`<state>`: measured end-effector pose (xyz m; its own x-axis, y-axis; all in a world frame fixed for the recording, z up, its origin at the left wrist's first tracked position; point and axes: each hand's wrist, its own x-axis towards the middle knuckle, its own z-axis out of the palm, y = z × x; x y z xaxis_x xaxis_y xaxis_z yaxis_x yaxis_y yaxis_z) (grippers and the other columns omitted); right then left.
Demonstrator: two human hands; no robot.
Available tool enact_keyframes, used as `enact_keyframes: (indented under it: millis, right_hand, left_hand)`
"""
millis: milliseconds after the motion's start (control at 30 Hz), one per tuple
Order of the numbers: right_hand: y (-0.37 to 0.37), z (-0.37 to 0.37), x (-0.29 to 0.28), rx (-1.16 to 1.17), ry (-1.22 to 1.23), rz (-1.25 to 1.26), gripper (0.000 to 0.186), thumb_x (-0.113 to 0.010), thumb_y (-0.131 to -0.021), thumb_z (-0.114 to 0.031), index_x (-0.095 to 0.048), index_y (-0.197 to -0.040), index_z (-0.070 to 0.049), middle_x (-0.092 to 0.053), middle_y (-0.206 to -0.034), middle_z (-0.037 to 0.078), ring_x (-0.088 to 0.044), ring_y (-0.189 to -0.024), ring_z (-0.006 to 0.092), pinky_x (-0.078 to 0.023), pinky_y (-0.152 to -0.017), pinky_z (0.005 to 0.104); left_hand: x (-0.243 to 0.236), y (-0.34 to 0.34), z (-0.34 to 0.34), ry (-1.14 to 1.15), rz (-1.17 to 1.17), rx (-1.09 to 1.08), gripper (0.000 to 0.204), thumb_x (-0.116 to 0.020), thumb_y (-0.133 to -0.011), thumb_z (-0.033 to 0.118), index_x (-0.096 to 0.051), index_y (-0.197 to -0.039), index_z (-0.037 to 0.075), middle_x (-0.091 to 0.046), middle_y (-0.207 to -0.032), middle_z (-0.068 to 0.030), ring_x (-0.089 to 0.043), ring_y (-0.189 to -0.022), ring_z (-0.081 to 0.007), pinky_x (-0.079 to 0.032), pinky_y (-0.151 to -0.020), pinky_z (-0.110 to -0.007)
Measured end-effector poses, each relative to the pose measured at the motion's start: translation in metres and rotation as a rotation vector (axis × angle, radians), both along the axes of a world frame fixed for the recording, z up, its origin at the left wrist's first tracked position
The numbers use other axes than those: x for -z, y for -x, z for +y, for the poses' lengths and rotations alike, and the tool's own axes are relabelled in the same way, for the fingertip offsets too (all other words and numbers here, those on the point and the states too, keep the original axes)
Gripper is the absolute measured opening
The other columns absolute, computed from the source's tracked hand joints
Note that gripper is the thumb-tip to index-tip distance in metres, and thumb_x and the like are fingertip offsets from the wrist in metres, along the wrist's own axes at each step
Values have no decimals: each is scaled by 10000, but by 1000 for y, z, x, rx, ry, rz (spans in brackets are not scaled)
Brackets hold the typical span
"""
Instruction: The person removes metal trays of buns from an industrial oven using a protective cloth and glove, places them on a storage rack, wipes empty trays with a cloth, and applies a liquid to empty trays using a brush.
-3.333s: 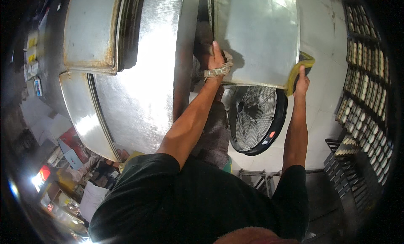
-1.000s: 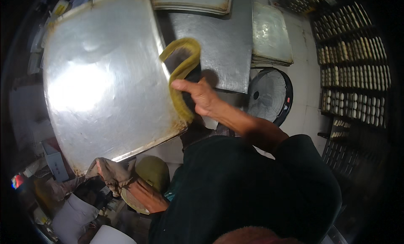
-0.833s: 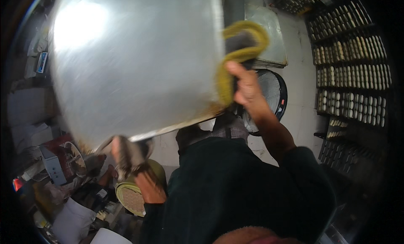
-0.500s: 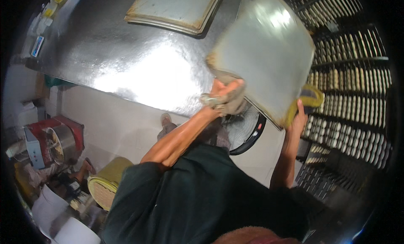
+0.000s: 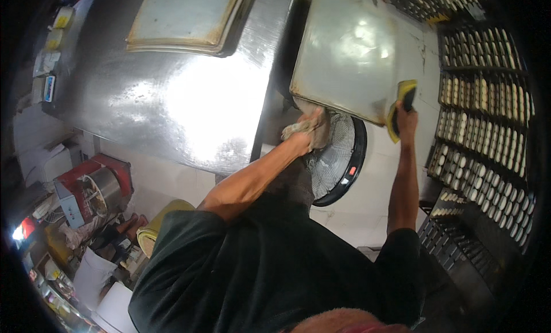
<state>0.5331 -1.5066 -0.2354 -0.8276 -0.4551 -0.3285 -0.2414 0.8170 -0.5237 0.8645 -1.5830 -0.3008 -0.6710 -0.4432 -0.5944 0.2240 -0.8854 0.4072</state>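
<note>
A metal baking tray (image 5: 347,52) with browned edges lies flat beside the steel table, out in front of me. My left hand (image 5: 304,139) is closed around a crumpled beige cloth (image 5: 310,123) just below the tray's near left corner; whether the cloth presses on the tray I cannot tell. To the right of the tray's near edge, my right hand (image 5: 407,119) grips a yellow pad with a dark middle (image 5: 393,126). The pad is apart from the tray. What supports the tray is mostly hidden.
The steel table (image 5: 143,109) carries a stack of trays (image 5: 183,17). Below my left hand stands a round fan (image 5: 344,166). At the right a dark rack (image 5: 482,126) holds rows of pale pieces. A red machine (image 5: 97,184) with a metal bowl stands on the floor at left.
The tray has come level and sits farther forward, away from the rack. My right hand has left its edge with the yellow pad. The whole view has turned somewhat.
</note>
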Motion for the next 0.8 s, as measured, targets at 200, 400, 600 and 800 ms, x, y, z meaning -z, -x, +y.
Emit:
enact_keyframes:
  millis: [200,400,600,800]
  right_hand:
    - [-94,-22,31,-116,399,-252,411,-650,-884,-307,-612,-1084,49,-650,-992,81,-596,-872,176,-473,-770,315]
    - [-213,-94,-131,-352,846,-430,323,-570,-937,-193,-557,-1149,51,-638,-1017,99,-622,-899,196,-497,-818,335]
    - [-438,-168,-182,-1244,416,250,609,-667,-770,-114,-462,-1322,42,-405,-1414,247,-368,-1337,356,-253,-1134,409]
    - [-555,-153,-78,-1210,-13,431,925,-657,-799,-425,-188,-1479,-8,-106,-1557,207,-90,-1417,450,-149,-1089,647]
  left_hand:
    - [-109,-108,2,-277,2,193,529,-604,-913,411,-505,-1280,43,-579,-1204,-92,-599,-1065,-211,-527,-887,-320]
    - [-165,-226,-2,-354,186,-46,463,-582,-946,195,-451,-1366,49,-507,-1345,-56,-564,-1141,-147,-487,-976,-312]
    - [-187,-395,-5,-24,456,-379,442,-507,-977,271,-442,-1359,58,-517,-1328,-71,-542,-1174,-197,-450,-1016,-353]
    - [-215,-602,22,126,343,-815,418,-415,-1008,330,-468,-1332,72,-540,-1287,-68,-542,-1162,-219,-446,-1015,-369]
